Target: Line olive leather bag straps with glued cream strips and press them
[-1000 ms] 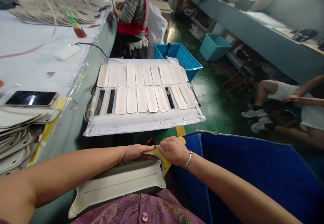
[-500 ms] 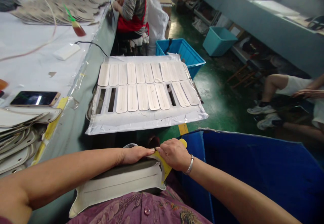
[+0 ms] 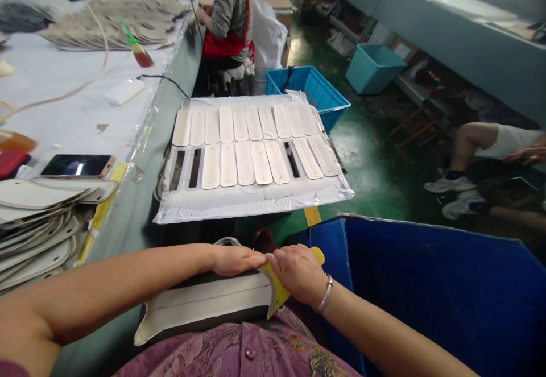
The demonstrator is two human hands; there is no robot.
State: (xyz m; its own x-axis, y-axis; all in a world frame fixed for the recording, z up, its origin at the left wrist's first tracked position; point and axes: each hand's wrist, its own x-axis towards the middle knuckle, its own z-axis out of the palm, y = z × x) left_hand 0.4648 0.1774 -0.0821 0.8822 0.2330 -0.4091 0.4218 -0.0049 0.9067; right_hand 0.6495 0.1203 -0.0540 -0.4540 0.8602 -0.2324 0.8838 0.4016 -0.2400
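A long cream panel [image 3: 209, 300] with a dark line along it lies across a dark form at my lap. My left hand [image 3: 239, 260] rests along its far edge, holding it near the right end, the fingers partly hidden. My right hand [image 3: 301, 272] is closed around a yellow flat tool like a scraper [image 3: 278, 293]. The tool's curved edge touches the panel's right end, and its rounded yellow end sticks out past my knuckles. The fingertips of both hands nearly meet there.
Ahead, a white-wrapped board [image 3: 256, 203] bears rows of cream strips. At left, a bench holds a phone [image 3: 77, 165], stacked panels [image 3: 42, 240] and a glue bottle [image 3: 139, 50]. A deep blue bin [image 3: 426, 286] stands at right. Two other people sit farther off.
The yellow tool and my right hand have shifted slightly down and right. The panel's near edge has drawn up, showing dark material below it. My left hand has moved slightly right too.
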